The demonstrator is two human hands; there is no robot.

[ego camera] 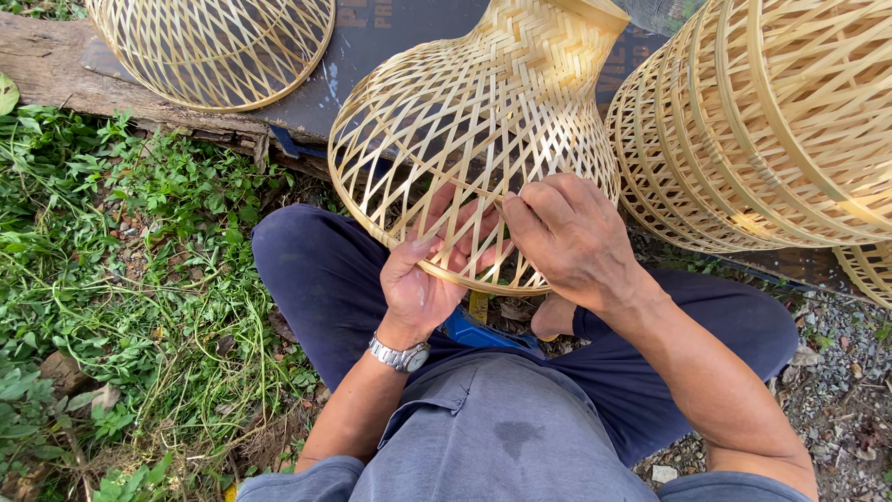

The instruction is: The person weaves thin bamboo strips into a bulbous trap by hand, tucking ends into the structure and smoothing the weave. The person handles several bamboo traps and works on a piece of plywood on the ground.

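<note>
The left hand (418, 284) is gripping the woven bamboo basket (474, 139) by its rim while the right hand (569, 237) is pinching a strip beside it.

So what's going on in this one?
A person sits on the ground, working on a woven bamboo basket that rests on its side across their lap. The left hand grips the basket's rim from below, fingers reaching inside. The right hand pinches a thin bamboo strip at the open lattice near the rim. A stack of similar baskets stands on one side, another basket lies on a dark board on the other, and there is grass alongside.
</note>
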